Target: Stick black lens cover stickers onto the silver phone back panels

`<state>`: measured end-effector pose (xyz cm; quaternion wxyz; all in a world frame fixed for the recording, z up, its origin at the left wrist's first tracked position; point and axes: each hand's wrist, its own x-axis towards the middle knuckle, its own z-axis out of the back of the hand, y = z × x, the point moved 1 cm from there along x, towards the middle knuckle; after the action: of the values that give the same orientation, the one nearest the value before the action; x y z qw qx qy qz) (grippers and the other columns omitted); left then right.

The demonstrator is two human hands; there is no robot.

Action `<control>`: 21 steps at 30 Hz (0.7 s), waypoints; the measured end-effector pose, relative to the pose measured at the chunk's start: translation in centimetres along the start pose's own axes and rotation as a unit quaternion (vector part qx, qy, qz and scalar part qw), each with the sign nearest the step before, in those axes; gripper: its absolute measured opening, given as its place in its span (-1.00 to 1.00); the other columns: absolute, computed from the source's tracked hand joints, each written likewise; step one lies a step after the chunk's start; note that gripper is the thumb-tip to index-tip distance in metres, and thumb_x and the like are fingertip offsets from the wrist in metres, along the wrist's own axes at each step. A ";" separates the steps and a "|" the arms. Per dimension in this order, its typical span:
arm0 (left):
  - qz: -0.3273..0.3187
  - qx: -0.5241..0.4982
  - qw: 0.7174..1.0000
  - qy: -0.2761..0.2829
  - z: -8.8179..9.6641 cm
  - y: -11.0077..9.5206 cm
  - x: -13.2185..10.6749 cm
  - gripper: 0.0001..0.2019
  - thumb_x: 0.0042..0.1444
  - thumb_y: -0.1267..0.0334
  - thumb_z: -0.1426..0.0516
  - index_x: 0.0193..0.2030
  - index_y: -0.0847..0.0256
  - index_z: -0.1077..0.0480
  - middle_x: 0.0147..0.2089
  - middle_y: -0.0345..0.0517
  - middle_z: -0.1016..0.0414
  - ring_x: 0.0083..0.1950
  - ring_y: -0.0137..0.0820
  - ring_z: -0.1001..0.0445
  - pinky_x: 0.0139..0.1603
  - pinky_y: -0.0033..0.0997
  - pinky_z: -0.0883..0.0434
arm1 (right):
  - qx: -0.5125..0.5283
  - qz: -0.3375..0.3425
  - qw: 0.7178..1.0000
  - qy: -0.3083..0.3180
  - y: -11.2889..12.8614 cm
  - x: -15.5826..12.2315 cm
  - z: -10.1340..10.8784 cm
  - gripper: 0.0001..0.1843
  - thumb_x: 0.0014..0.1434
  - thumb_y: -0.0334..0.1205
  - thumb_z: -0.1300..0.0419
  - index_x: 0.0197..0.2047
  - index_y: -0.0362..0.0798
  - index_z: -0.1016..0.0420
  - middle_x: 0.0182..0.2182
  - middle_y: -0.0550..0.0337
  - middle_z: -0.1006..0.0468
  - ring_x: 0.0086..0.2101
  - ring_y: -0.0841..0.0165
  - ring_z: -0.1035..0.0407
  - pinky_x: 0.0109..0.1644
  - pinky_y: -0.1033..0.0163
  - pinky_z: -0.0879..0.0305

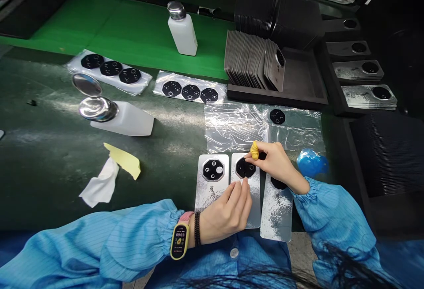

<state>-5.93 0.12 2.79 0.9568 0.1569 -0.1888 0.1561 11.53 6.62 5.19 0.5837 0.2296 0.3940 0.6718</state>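
Note:
Three silver phone back covers lie side by side near the front edge. My left hand point(228, 209) rests flat on the middle cover point(254, 192), its fingers stretched out and pressing it down. My right hand point(273, 161), a yellow finger cot on one fingertip, pinches at the black octagonal camera lens piece point(244, 168) on that middle cover. The left cover point(212, 183) carries its own black lens piece. My right wrist partly hides the right cover point(276, 216).
A clear film sheet point(265, 123) holds one black lens piece. Two more film strips with lens pieces lie at the back left. Two white dispenser bottles point(182, 31), a yellow and a white wipe point(109, 176), a tray of stacked covers point(255, 61) and a blue cap point(311, 162) are around.

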 end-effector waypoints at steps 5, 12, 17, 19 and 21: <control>0.003 -0.004 1.000 -0.001 0.0 0.0 0.1 -0.74 0.23 0.37 -0.04 -0.11 0.59 -0.42 -0.12 0.31 -0.58 -0.16 -0.21 -0.57 -0.07 -0.27 -0.46 | 0.003 0.004 1.000 -0.007 0.0 -0.2 0.0 -0.61 0.02 -0.38 -0.24 -0.61 0.02 -0.08 -0.59 0.33 -0.43 -0.42 0.31 -0.50 -0.38 0.30 -0.24; 0.009 0.003 1.000 -0.005 0.2 0.1 0.3 -0.73 0.20 0.48 0.06 -0.13 0.55 -0.43 -0.14 0.23 -0.60 -0.18 -0.25 -0.59 -0.11 -0.32 -0.50 | 0.027 0.011 1.000 -0.006 0.0 -0.2 -0.2 -0.61 0.02 -0.42 -0.22 -0.61 0.03 -0.06 -0.58 0.33 -0.42 -0.39 0.30 -0.51 -0.38 0.30 -0.27; 0.013 0.001 1.000 -0.013 0.4 0.2 0.4 -0.73 0.18 0.51 0.07 -0.16 0.54 -0.45 -0.15 0.20 -0.61 -0.20 -0.27 -0.59 -0.13 -0.35 -0.51 | 0.058 0.014 0.998 -0.003 -0.1 -0.2 -0.4 -0.64 0.01 -0.44 -0.18 -0.61 0.03 -0.07 -0.57 0.32 -0.41 -0.37 0.29 -0.52 -0.37 0.28 -0.34; 0.013 0.002 1.000 -0.013 0.4 0.2 0.3 -0.73 0.19 0.51 0.06 -0.16 0.53 -0.45 -0.16 0.20 -0.61 -0.20 -0.27 -0.59 -0.13 -0.35 -0.51 | 0.059 0.012 0.998 -0.003 -0.1 -0.2 -0.4 -0.64 0.00 -0.46 -0.18 -0.61 0.03 -0.07 -0.56 0.31 -0.41 -0.36 0.29 -0.52 -0.36 0.27 -0.36; 0.012 0.002 1.000 -0.012 0.4 0.2 0.3 -0.73 0.19 0.50 0.06 -0.16 0.53 -0.44 -0.15 0.21 -0.61 -0.20 -0.27 -0.59 -0.13 -0.34 -0.50 | 0.059 0.013 0.998 -0.004 -0.1 -0.2 -0.5 -0.63 0.00 -0.47 -0.17 -0.61 0.03 -0.06 -0.56 0.31 -0.41 -0.36 0.30 -0.51 -0.35 0.28 -0.36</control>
<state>-5.88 0.22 3.33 0.9523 0.1585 -0.2014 0.1658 11.24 6.35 4.84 0.5621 0.2714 0.4276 0.6539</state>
